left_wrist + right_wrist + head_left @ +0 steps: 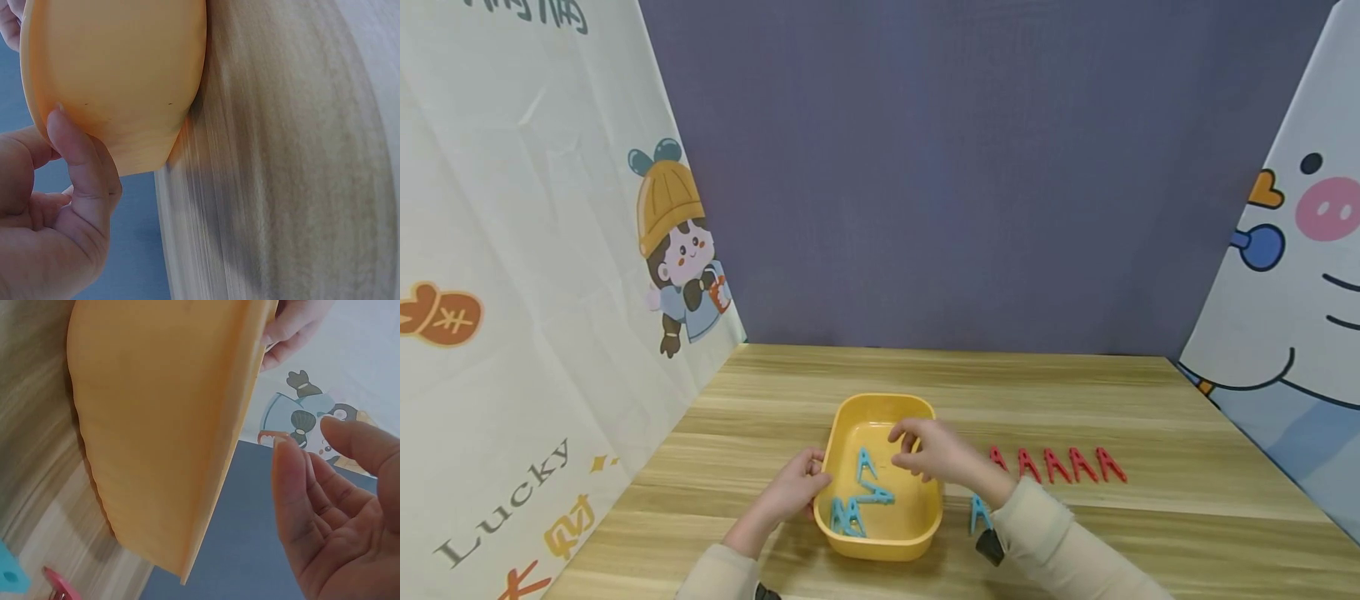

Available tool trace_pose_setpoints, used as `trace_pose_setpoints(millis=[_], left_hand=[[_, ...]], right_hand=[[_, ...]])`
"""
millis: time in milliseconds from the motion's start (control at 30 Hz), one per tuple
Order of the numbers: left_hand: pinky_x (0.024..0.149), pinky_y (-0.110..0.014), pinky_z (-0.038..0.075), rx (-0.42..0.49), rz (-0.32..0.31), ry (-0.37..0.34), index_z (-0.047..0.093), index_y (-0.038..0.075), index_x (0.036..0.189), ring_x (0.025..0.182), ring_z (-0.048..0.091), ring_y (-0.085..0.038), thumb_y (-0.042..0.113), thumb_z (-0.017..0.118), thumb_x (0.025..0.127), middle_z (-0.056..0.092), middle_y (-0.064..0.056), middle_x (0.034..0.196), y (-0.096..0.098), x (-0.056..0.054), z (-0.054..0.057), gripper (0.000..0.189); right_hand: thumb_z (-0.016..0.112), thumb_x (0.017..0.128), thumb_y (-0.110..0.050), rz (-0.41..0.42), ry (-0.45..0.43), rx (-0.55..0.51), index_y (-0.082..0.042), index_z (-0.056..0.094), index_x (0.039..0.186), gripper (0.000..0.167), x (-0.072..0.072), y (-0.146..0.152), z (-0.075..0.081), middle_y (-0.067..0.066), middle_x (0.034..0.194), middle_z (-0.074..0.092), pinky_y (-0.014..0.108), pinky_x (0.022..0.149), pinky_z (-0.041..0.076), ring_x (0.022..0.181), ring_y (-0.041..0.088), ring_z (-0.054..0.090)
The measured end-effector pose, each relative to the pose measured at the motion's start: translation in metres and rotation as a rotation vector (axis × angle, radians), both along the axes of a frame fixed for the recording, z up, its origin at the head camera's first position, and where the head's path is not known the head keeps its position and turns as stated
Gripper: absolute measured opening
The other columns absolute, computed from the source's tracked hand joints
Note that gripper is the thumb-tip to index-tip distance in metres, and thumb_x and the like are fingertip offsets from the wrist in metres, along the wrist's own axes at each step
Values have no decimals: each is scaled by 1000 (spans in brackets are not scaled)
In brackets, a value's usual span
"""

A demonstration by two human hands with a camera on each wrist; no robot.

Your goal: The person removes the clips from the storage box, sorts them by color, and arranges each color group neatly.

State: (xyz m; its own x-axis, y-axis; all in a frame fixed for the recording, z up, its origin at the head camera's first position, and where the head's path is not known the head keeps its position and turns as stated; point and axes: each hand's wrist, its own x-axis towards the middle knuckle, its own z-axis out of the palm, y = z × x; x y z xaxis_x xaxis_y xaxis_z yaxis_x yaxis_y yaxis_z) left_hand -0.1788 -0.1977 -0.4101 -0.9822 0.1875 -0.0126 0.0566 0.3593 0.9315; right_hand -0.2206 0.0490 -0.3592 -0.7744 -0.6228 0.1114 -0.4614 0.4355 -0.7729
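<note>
My left hand (pixel 792 490) grips the left rim of a yellow plastic basin (pixel 880 548), which stands on the wooden table. In the left wrist view its fingers (pixel 84 169) lie against the outer wall. Inside the basin are several light-blue clothespins (pixel 865 464), gathered toward its near left side. Above the basin's right side hovers my right hand (pixel 936 452), its thumb and fingers loosely bent and apart. Nothing shows between them in the right wrist view, where the basin's outer wall (pixel 150 425) fills the left part.
Several red clothespins (pixel 1057 466) form a row right of the basin. A light-blue clothespin (pixel 979 512) lies on the table in front of them, beside the right forearm. A dark blue-grey partition (pixel 955 183) stands behind, with printed white sheets (pixel 565 250) at the sides.
</note>
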Motion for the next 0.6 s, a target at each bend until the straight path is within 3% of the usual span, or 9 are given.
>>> trace_pose_setpoints(millis=[233, 600], left_hand=[[43, -30, 46, -3, 2, -1, 39, -11, 118, 52, 48, -13, 4, 48, 92, 46, -9, 79, 0, 1, 1, 32], [42, -28, 45, 3, 3, -2, 40, -10, 117, 52, 48, -13, 3, 48, 91, 48, -9, 80, 0, 0, 1, 31]], right_hand=[[65, 84, -5, 16, 15, -5, -4, 58, 102, 19, 2, -9, -6, 2, 76, 51, 35, 46, 50, 60, 31, 57], [66, 83, -5, 31, -3, 10, 1, 58, 99, 19, 4, -21, -18, 2, 73, 51, 36, 44, 50, 53, 24, 55]])
